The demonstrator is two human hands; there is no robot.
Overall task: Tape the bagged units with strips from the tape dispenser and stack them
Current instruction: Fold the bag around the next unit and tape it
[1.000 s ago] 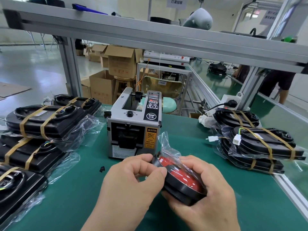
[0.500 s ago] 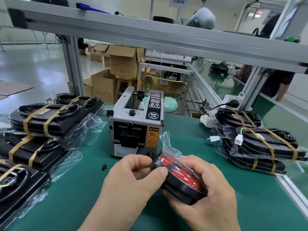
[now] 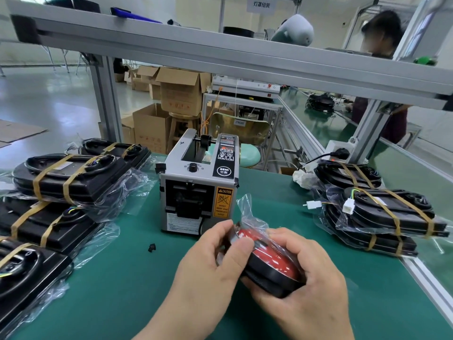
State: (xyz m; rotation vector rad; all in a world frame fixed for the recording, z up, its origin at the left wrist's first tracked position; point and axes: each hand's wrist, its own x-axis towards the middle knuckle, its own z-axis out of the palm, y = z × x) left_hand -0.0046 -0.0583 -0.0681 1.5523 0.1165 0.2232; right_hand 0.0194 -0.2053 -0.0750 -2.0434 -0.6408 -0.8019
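Observation:
Just above the green table I hold a small bagged unit [image 3: 270, 262], black with a red face, in a clear plastic bag. My right hand [image 3: 308, 288] cradles it from below and the right. My left hand [image 3: 208, 268] grips its left end, thumb pressed on the bag over the red face. The grey tape dispenser [image 3: 198, 182] stands right behind the unit, its outlet facing me. Taped black units lie stacked on the left [image 3: 71, 175] and on the right [image 3: 389, 212].
A small black scrap [image 3: 152, 247] lies on the green mat [image 3: 122, 278] left of my hands. An aluminium frame rail [image 3: 220, 57] crosses overhead. A power strip [image 3: 339, 150] sits at the back right. Cardboard boxes [image 3: 181, 94] stand beyond the table. A person [image 3: 382, 45] works at the far bench.
My hands and the bagged unit stay almost in place. My left thumb has slid a little further over the bag on the red face. The view has tilted up slightly.

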